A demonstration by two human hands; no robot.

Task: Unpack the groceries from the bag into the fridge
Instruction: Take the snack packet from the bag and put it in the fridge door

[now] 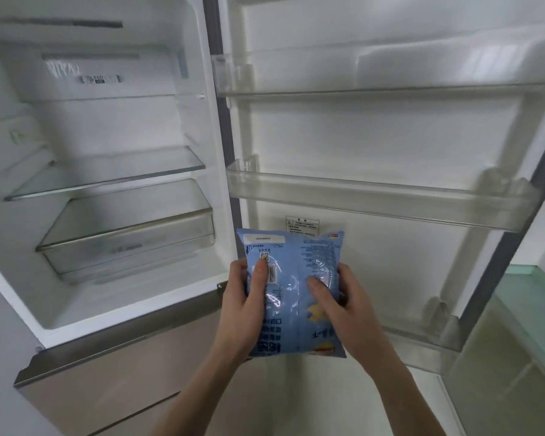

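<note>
A light blue snack bag (pixel 293 256) with printed text and a barcode is held upright in front of the open fridge (pixel 107 294). My left hand (pixel 243 309) grips its left edge, thumb over the barcode. On the bag's right side, my right hand (pixel 343 306) holds it with the thumb pressed on the front. The bag hovers between the fridge's lower right corner and the open door (pixel 375 136). The grocery bag is not in view.
Inside the fridge are a glass shelf (pixel 107 177) and a clear drawer (pixel 129 243) below it. The door carries clear bins: upper (pixel 390 89), middle (pixel 375 199), lower (pixel 428 344). A greenish glass surface (pixel 523 309) lies at right. Closed drawers (pixel 107 372) sit below.
</note>
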